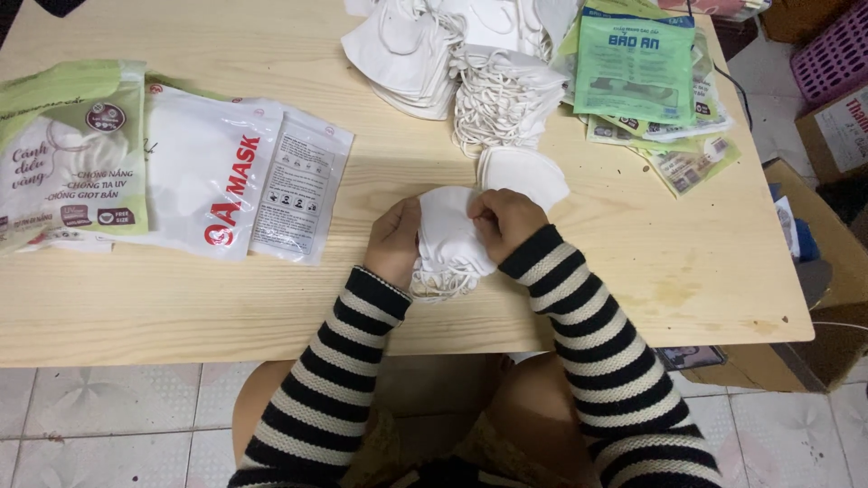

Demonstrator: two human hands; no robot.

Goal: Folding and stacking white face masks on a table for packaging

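Spanning the view, a wooden table (633,271) is bearing white and green packets (208,181) and stacked masks (488,81); at its near edge, left hand (395,242) and right hand (504,220) are pinching shut on a folded white mask bundle (448,237).

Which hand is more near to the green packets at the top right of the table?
Right. The right hand is below-left of the green packets; the left hand is further left, both holding white masks.

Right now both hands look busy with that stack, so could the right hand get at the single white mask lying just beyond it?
Probably yes: the single white mask lies just past the right hand, nothing between, though that hand holds the stack of masks.
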